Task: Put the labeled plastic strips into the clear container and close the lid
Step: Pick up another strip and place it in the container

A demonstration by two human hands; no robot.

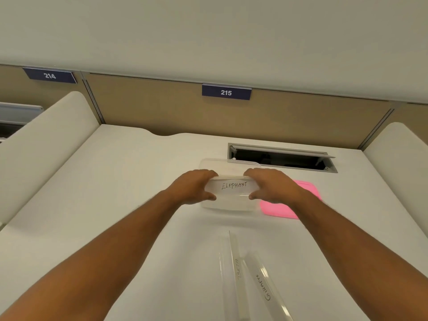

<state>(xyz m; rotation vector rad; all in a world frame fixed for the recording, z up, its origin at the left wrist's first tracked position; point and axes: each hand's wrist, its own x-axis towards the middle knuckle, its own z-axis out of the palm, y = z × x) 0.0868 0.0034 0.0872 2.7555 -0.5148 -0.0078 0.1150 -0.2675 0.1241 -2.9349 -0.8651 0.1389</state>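
Two labeled strips, "GIRAFFE" (266, 290) and a second strip (234, 276), lie side by side on the near counter (115, 205). Farther out, the left hand (193, 187) and right hand (272, 186) each have their grip clamped on an end of the "ELEPHANT" strip (234, 186), held over the clear container (228, 206). The pink lid (281, 208) lies just right of the container.
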